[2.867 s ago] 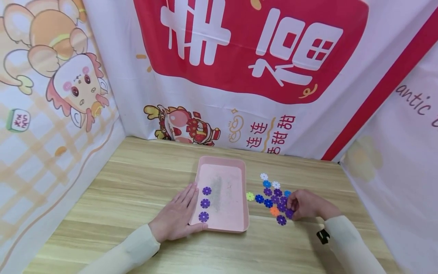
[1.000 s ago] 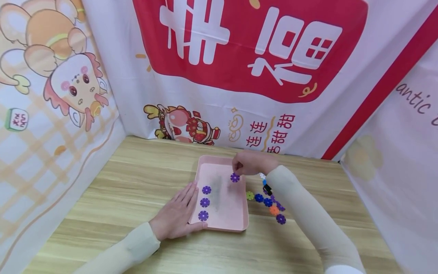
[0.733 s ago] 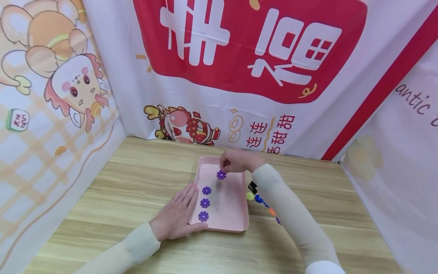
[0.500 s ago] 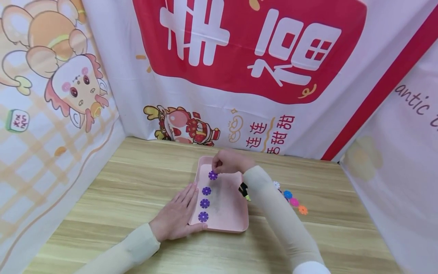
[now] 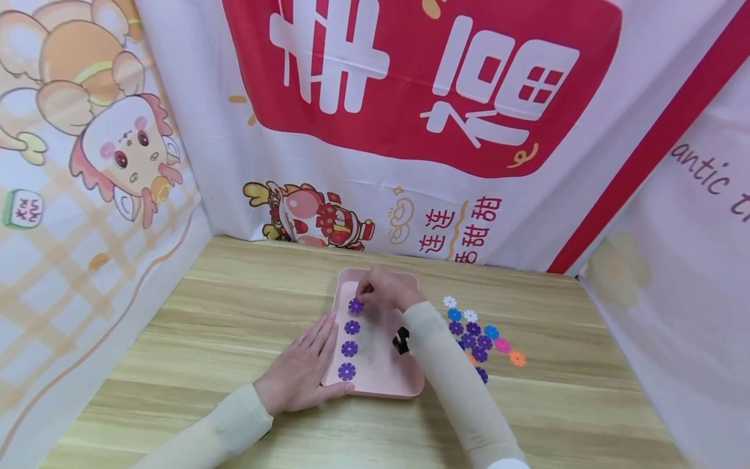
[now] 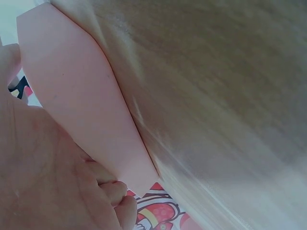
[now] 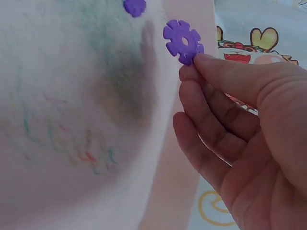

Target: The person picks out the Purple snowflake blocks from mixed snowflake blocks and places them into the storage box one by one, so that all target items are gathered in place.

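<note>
Right grip pinches a purple disc between thumb and fingertip; left grip has its fingers straight along the left wall of a tray, clamped on nothing. One counter carries one pink tray. That disc is at the tray's far left; whether it touches the base, I cannot tell. It looks light, thin and stiff, probably slick but not fragile; best taken by the notched rim. Three placed discs lie in a column nearer the person, along the left wall. Right of the tray, partly behind the right sleeve, show six purple spares, two white discs, two light blue discs, two orange discs, one pink disc and a dark blue edge.
</note>
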